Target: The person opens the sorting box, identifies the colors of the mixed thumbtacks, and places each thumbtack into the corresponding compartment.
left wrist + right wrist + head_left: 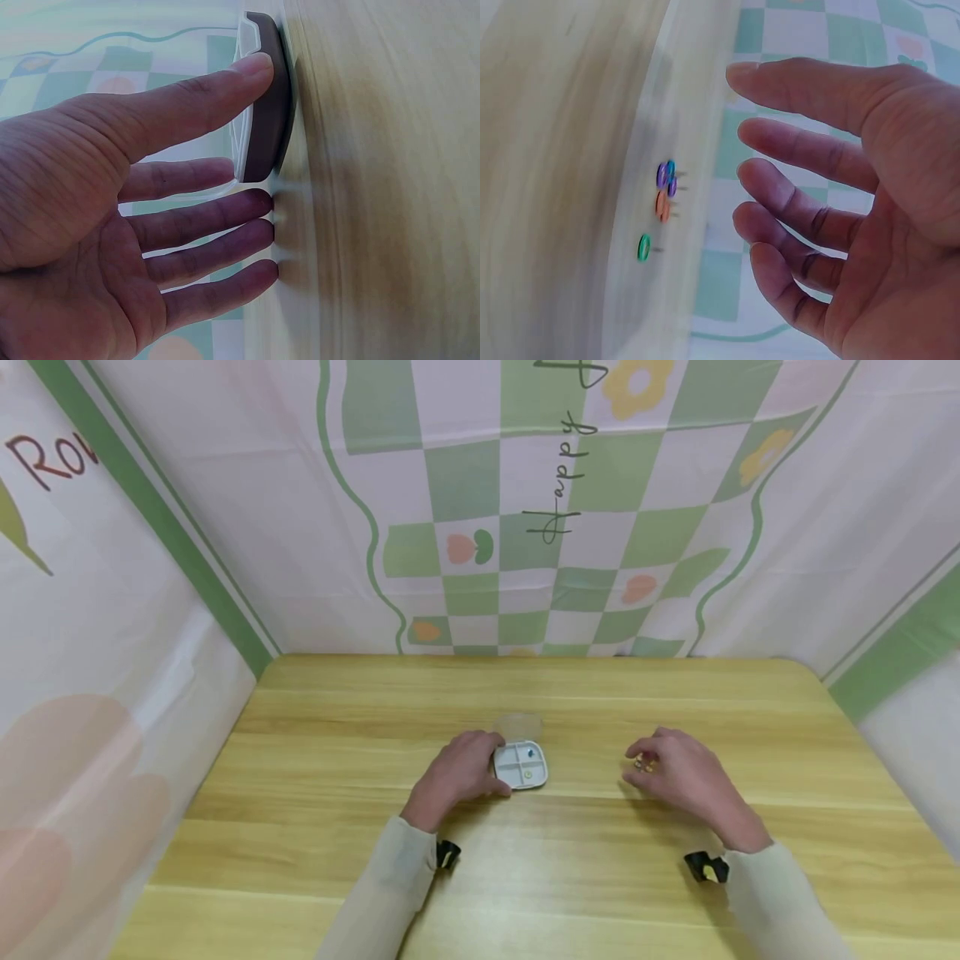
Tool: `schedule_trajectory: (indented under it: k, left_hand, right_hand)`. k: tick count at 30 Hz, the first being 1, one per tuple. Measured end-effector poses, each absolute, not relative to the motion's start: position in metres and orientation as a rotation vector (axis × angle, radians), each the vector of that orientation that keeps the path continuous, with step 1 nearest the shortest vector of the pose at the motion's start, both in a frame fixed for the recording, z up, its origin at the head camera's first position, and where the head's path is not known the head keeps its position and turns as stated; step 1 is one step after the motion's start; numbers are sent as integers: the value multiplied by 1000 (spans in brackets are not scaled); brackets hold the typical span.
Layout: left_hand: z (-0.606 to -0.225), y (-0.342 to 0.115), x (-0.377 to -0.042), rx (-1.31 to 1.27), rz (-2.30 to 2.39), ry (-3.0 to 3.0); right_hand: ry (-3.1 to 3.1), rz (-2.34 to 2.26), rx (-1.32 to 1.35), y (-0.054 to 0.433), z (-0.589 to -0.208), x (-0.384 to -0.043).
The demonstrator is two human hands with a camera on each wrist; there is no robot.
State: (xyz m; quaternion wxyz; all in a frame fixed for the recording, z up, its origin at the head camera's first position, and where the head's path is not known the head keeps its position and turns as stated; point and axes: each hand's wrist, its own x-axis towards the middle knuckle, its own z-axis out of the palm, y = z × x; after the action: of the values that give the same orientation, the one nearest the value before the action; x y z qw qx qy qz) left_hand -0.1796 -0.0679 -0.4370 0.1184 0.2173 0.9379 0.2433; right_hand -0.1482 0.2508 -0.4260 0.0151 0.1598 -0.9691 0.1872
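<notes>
A small white four-compartment pill box (508, 775) with a dark base lies on the table, its clear lid (518, 727) swung back. One back compartment holds a small blue piece, and a yellowish ring-like piece sits in the front right one. My left hand (461, 768) holds the box from its left side between thumb and index finger; the other fingertips reach down to the tabletop. To the right, my right hand (686, 777) hovers with loosely bent, parted fingers over several small stud-like discs (662, 204) in purple, teal, orange and green. Nothing shows between those fingers.
The wooden table (585, 868) stretches around both hands. A checkered cloth (525, 527) hangs behind its far edge, with more cloth along the left and right sides. Black wrist mounts (707, 867) sit at both cuffs.
</notes>
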Motion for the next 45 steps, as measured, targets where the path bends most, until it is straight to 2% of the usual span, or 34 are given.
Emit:
schedule_trajectory:
  k: [45]
  left_hand:
    - [-441,-68,-181,610,727,2742]
  right_hand:
    - [-3122,549,319,295,-439,-151]
